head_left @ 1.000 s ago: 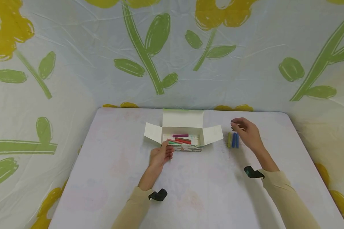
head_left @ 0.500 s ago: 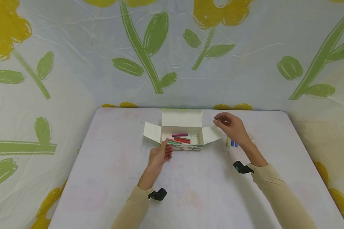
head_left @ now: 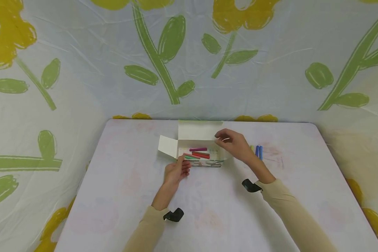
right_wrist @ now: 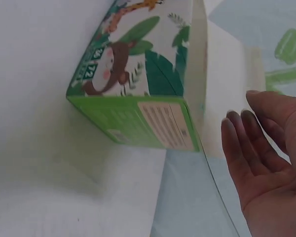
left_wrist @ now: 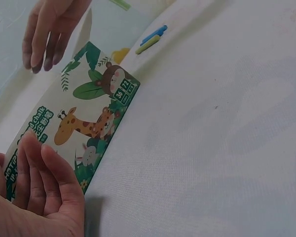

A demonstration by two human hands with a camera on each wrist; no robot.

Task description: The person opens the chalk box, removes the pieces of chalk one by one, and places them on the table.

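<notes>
An open cardboard chalk box [head_left: 208, 163] with animal pictures stands near the table's far side. Inside lie several chalk sticks, among them a purple chalk [head_left: 198, 149] and a red chalk [head_left: 201, 156]. My left hand [head_left: 174, 171] holds the box at its front left corner, thumb at the rim and fingers along the printed front [left_wrist: 81, 128]. Above the box's right end is my right hand [head_left: 234, 143], hiding the right flap in the head view. Its fingertips are apart in the right wrist view, and no chalk shows between them.
Right of the box lie two blue chalks [head_left: 260, 152] and a yellow-green chalk [left_wrist: 148, 44], partly behind the right hand in the head view. The box's left flap [head_left: 168, 146] and back lid [head_left: 200, 130] stick out. A flower-printed cloth [head_left: 107, 70] hangs behind the table.
My right hand has moved left from above the loose chalks to the box's right end. The left hand and the box have stayed in place.
</notes>
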